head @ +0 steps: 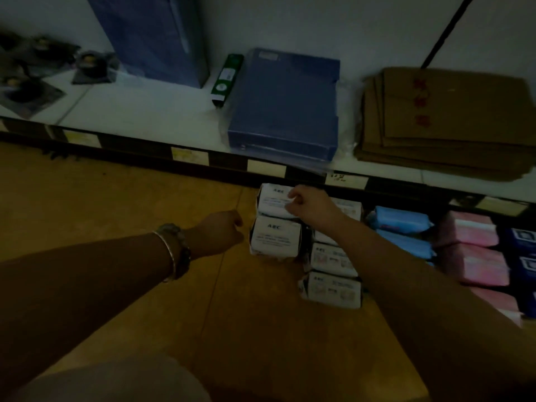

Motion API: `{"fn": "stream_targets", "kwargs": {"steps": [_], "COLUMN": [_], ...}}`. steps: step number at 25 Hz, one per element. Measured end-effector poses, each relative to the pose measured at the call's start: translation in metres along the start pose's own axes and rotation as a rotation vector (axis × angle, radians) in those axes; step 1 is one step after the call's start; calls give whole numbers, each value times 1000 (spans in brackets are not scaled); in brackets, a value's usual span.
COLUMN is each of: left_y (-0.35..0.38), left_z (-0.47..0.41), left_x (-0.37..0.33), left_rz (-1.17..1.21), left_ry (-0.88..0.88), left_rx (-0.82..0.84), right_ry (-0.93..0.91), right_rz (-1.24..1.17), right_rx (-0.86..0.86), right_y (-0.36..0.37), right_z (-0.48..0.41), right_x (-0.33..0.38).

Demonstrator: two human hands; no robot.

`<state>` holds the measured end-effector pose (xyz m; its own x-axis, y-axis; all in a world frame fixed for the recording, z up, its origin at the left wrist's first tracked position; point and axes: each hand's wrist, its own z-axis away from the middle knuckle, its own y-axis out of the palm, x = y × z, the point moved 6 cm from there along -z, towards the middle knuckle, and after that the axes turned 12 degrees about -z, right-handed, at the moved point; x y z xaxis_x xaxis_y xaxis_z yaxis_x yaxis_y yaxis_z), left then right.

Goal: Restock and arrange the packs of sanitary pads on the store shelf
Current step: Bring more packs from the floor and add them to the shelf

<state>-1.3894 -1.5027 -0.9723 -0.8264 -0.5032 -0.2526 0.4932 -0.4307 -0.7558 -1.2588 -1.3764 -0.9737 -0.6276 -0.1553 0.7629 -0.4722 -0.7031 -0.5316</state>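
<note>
The right hand [307, 207] reaches in from 4 o'clock, its fingers curled and pinching the right edge of the top white pack [271, 200], which lies far back on the lower shelf [116, 204], just under the upper shelf's label strip [190, 156]. Directly at 6 o'clock of that pack, touching it, sits a 2nd white pack [274, 236]. The left hand [220, 233] comes in from 8 o'clock and sits just at 9 o'clock of the 2nd pack, a small gap apart. Its fingers curl away from the camera, so I cannot tell whether it grips anything. Bracelets [174, 250] ring its wrist.

At 3 o'clock of these 2 packs runs another column of white packs [333, 258], partly hidden by the right forearm. Farther toward 3 o'clock come blue packs [401, 220], then pink packs [470, 230], then navy packs [522, 239] at the frame edge.

On the upper shelf [145, 111], at 12 o'clock of the hands, lies a blue box [284, 103] in clear wrap, with a green pack [226, 79] just at its 9 o'clock and brown envelopes [449, 120] stacked at its 3 o'clock.
</note>
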Motion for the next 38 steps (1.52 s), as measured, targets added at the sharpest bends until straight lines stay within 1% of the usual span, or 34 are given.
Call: {"fn": "stream_targets", "kwargs": {"steps": [3,5,9,11,13,14,16,19,22,24,27,29,31,32,33,35,38], "left_y": [8,10,3,2,3,3,2,-1,0,0,-2,-4,-5,-6,-7,-11,-28], "left_z": [6,7,6,8,10,12,14,16,18,19,22,26,29,31,32,34,40], "left_x": [-13,-19,-20,-16,-13,-12,-11,-9,-6,-6,-2,2,7,10,12,15,9], "left_rz": [-36,-58,-35,-42,-67,-75,-82,-90,-90,-101,-118,-101,-52,-16,48,266,588], "left_ry": [23,42,22,13,22,24,26,34,27,30,33,20,-16,-35,-55,-80,-10], "left_rx": [40,30,-13,-15,-14,-13,-20,-29,-16,-14,-12,-7,-8,-17,-23,-29,-54], "right_ry": [56,62,17,-15,-81,-101,-76,34,47,34,64,117,167,164,141,80,5], "right_rz": [135,227,500,666,797,832,861,857,846,774,543,286,-42,-189,-298,-445,-598], "right_rx": [146,200,274,275,218,183,154,214,209,214,196,183,187,184,177,203,263], "right_y": [22,35,58,66,73,75,76,75,71,68,52,34,14,3,-7,-24,-44], "right_z": [2,0,-3,0,2,2,1,0,5,6,1,-1,4,7,11,19,33], "right_x": [-20,-29,-37,-43,-45,-46,-48,-57,-56,-48,-31,-18,-4,3,10,23,38]}}
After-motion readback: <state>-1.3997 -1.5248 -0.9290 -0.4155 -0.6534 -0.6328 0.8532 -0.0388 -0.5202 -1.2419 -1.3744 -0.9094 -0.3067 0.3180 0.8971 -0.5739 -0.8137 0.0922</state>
